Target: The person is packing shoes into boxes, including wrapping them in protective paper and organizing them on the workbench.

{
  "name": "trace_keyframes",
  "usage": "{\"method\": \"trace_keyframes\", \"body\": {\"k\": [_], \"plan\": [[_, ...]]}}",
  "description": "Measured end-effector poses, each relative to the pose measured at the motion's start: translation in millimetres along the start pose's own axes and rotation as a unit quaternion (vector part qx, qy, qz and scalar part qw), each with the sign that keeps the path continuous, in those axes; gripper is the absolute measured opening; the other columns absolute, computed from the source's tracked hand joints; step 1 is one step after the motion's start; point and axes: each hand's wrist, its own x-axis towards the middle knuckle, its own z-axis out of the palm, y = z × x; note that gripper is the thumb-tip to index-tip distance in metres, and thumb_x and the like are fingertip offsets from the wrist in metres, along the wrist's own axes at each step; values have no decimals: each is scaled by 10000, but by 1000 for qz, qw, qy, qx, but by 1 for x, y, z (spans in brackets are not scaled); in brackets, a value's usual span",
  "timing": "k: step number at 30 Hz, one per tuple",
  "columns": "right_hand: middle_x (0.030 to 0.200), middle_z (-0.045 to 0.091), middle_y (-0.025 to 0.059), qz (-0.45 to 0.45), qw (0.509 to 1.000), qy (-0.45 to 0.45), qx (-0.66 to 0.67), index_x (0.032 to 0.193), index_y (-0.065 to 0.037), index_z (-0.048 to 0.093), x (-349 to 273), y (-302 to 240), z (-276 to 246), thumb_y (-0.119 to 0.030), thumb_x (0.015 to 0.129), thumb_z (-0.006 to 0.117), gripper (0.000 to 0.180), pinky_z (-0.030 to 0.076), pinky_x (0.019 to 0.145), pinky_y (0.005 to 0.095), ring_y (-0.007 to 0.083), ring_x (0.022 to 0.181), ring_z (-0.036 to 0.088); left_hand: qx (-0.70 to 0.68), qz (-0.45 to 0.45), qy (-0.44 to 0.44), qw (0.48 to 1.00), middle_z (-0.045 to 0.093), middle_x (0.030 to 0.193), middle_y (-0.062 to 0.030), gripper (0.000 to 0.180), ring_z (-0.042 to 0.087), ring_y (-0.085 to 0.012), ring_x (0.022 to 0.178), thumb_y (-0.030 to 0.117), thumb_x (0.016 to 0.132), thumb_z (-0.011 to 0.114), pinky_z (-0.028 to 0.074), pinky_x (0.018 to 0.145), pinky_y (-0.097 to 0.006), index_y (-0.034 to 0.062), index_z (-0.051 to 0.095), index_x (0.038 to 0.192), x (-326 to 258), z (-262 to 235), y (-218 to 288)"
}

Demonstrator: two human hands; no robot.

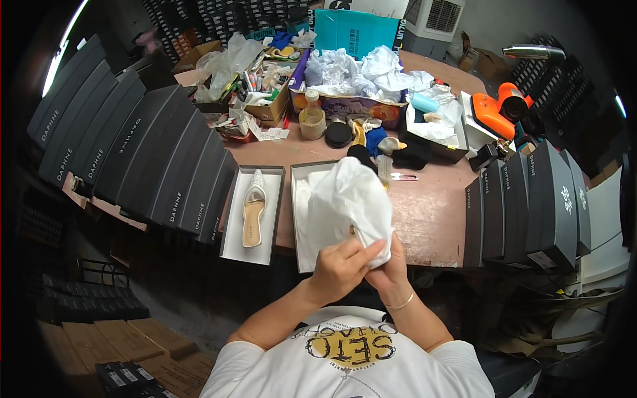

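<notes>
Both my hands are in front of my chest, closed on a large crumpled sheet of white wrapping paper (350, 196). My left hand (340, 266) pinches its lower edge, and my right hand (391, 266) grips the lower right side. A small brownish bit shows at a fold by the left fingers; what the paper covers, if anything, is hidden. Behind it, partly hidden, lies an open shoebox part with white lining (303, 199). To its left, a pale slip-on shoe (252, 215) with a tan insole rests in a shallow white-lined box part (230, 232).
Dark shoeboxes (156, 152) stand in a long row at left, with more boxes (514, 205) at right. Farther back are a purple carton (345, 105) full of white paper, a glue bottle (312, 119), a black round lid (338, 134) and an orange tool (494, 116).
</notes>
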Motion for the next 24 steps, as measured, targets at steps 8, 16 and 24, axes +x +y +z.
{"method": "trace_keyframes", "body": {"k": [8, 16, 24], "plan": [[1127, 520, 143, 150, 980, -127, 40, 1251, 12, 459, -10, -41, -43, -283, 867, 526, 488, 478, 470, 246, 245, 829, 459, 46, -76, 38, 995, 569, 736, -109, 345, 601, -258, 625, -66, 740, 640, 483, 570, -335, 43, 671, 1066, 22, -23, -44], [1193, 490, 188, 181, 952, -201, 143, 1283, 11, 442, -21, -33, -82, -316, 878, 512, 525, 562, 485, 328, 330, 852, 490, 48, -144, -9, 988, 594, 750, -129, 232, 601, -276, 635, -14, 776, 657, 471, 581, -338, 22, 680, 1005, 9, 9, -62], [1213, 490, 234, 226, 935, -235, 141, 1423, -54, 273, -25, -29, -100, -288, 836, 504, 673, 584, 463, 393, 424, 821, 564, 80, -190, -39, 978, 623, 777, -135, 151, 617, -274, 644, 56, 813, 654, 471, 581, -331, 8, 682, 953, 14, 20, -62]]}}
